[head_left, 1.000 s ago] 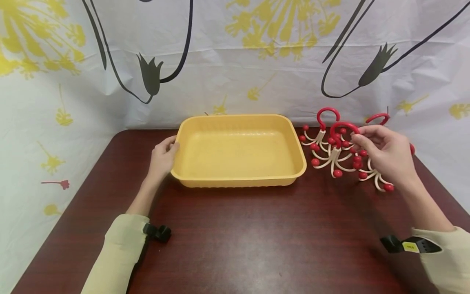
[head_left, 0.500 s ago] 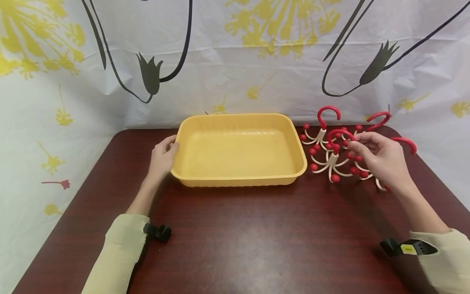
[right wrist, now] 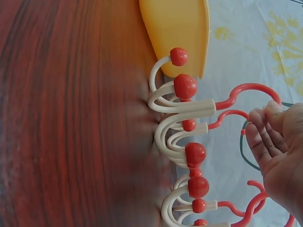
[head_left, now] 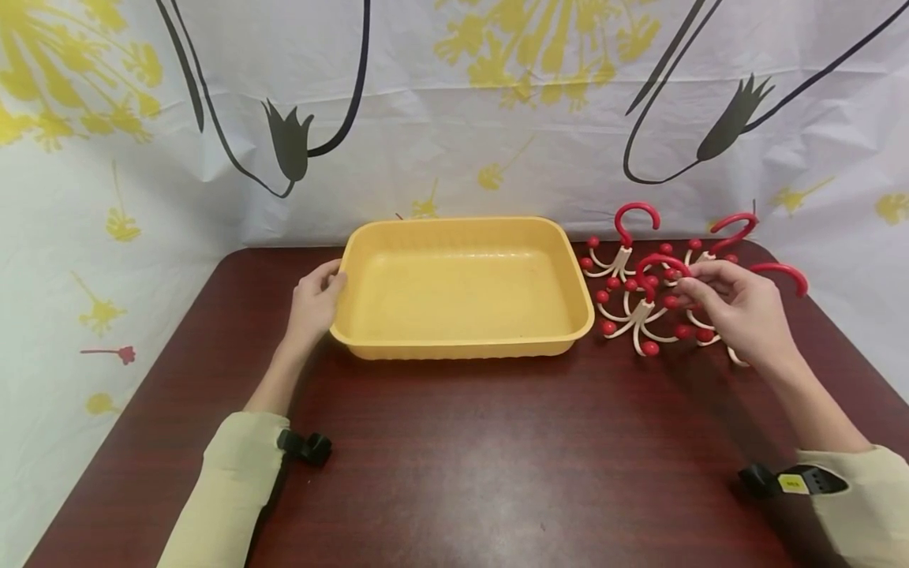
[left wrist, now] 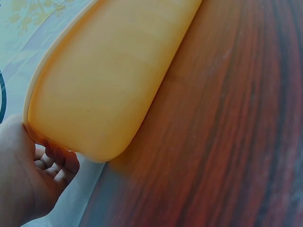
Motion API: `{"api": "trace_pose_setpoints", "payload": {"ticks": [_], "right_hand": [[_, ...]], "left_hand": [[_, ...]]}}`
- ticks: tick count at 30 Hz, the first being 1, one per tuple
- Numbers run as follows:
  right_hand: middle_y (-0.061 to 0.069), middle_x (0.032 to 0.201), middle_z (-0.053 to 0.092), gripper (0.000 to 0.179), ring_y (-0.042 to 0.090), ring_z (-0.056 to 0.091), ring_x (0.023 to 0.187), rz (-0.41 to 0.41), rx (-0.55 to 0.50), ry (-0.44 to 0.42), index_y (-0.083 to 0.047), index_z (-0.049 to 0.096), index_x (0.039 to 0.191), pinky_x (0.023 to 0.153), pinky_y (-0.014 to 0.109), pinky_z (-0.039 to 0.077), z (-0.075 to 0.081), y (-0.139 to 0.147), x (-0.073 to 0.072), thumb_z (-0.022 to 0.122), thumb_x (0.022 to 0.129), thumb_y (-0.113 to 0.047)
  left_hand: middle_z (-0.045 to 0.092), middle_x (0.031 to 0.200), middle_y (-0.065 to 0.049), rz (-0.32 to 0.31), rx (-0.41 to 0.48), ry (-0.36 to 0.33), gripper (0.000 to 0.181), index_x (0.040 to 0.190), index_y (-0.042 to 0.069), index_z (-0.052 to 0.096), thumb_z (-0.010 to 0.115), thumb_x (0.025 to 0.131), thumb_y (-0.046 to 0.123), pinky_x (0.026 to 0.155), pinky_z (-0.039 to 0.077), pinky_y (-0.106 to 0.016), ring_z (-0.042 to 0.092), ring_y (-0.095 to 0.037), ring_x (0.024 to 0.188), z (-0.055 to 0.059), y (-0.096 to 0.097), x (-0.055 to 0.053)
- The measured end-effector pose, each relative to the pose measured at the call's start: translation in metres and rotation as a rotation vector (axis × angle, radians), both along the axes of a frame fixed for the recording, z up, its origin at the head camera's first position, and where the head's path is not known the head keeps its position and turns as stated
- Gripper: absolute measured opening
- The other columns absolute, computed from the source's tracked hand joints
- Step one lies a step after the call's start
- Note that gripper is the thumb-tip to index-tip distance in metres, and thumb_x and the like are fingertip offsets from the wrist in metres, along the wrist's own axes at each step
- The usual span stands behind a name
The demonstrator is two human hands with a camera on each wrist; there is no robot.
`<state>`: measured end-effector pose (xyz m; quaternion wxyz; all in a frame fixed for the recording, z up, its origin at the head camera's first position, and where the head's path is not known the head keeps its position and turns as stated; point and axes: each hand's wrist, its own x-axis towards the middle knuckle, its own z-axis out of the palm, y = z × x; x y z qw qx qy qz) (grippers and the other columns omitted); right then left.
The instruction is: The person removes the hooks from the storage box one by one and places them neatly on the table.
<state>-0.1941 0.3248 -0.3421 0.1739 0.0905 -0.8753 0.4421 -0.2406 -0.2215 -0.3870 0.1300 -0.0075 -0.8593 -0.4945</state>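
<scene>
My left hand (head_left: 314,304) grips the left rim of a yellow rectangular plastic tray (head_left: 460,344). In the left wrist view its curled fingers (left wrist: 61,163) lie under the tray's edge. My right hand (head_left: 746,312) pinches the red hook end of a rotating multi-hook hanger (head_left: 642,310) with cream curved arms and red ball tips. The right wrist view shows that hanger's cream stem (right wrist: 199,108) and its arms low at the tabletop. Behind the right hand stand several more such hangers, partly hidden, including one at the back (head_left: 621,259).
Dark reddish wood table (head_left: 454,450) lies beneath everything. A white sheet (head_left: 398,166) with yellow and grey flower prints hangs right behind the tray and hangers. The hangers crowd the tray's right side.
My right hand and the hanger it pinches moved slightly left and down, then stayed nearly still. The left hand and the tray have not moved.
</scene>
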Motion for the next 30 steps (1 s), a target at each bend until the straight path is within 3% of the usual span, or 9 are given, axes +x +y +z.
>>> {"api": "trace_pose_setpoints", "payload": {"ticks": [7,11,19,30], "right_hand": [[0.002,0.087,0.074,0.024,-0.003,0.067,0.071,0.003,0.000,-0.022,0.006,0.064,0.112,0.063,0.012,0.052,0.001,0.003,0.004,0.069,0.096,-0.012],[0.001,0.088,0.074,0.025,-0.004,0.067,0.072,0.010,0.031,-0.035,0.005,0.063,0.115,0.065,0.011,0.052,0.002,0.005,0.005,0.068,0.097,-0.012],[-0.017,0.084,0.071,0.026,-0.006,0.066,0.074,0.000,0.082,-0.032,0.000,0.065,0.119,0.066,0.007,0.048,0.001,0.014,0.007,0.070,0.096,-0.011],[-0.021,0.083,0.071,0.029,-0.006,0.067,0.075,-0.025,0.082,-0.034,-0.003,0.066,0.122,0.067,0.007,0.045,0.007,0.016,0.006,0.067,0.099,-0.019]], "left_hand": [[0.061,0.095,-0.016,0.009,0.002,0.008,0.043,0.140,-0.002,0.057,0.049,0.105,0.022,0.063,0.046,-0.017,0.056,-0.015,0.073,0.001,0.001,0.001],[0.061,0.097,-0.017,0.014,0.002,0.005,0.043,0.140,-0.001,0.057,0.049,0.105,0.022,0.064,0.046,-0.017,0.057,-0.016,0.074,0.001,0.000,0.001],[0.062,0.099,-0.017,0.004,0.008,-0.009,0.043,0.141,-0.001,0.056,0.049,0.105,0.023,0.065,0.047,-0.017,0.058,-0.018,0.077,-0.001,0.000,0.000],[0.064,0.101,-0.019,-0.008,-0.014,-0.008,0.043,0.142,0.000,0.056,0.048,0.106,0.023,0.064,0.048,-0.017,0.059,-0.014,0.073,-0.001,-0.002,0.000]]}}
